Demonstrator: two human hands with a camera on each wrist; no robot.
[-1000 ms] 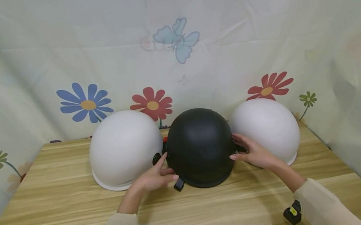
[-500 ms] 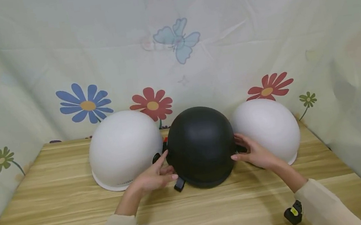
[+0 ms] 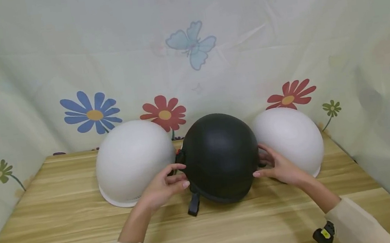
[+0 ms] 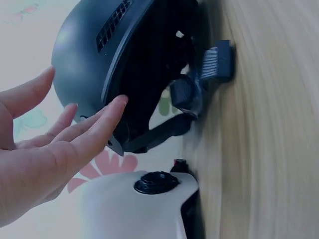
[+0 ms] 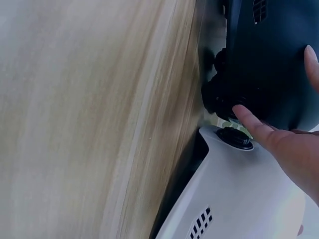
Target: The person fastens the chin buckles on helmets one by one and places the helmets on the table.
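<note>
Head view: L hand point(image 3: 158, 188) & R hand point(image 3: 282, 168), fingers near-straight, none wrapped, at sides of blk helmet point(image 3: 222, 157): ctr. bench point(image 3: 239, 230), dome up, tilted L side high, long axis unclear. Vs 0.5 s ago: slightly R, more strap point(image 3: 193, 204) showing. Farther: L wht helmet point(image 3: 134, 160), R wht helmet point(image 3: 289, 135).

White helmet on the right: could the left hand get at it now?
Probably not directly: the black helmet and the right hand stand between the left hand and that white helmet.
</note>
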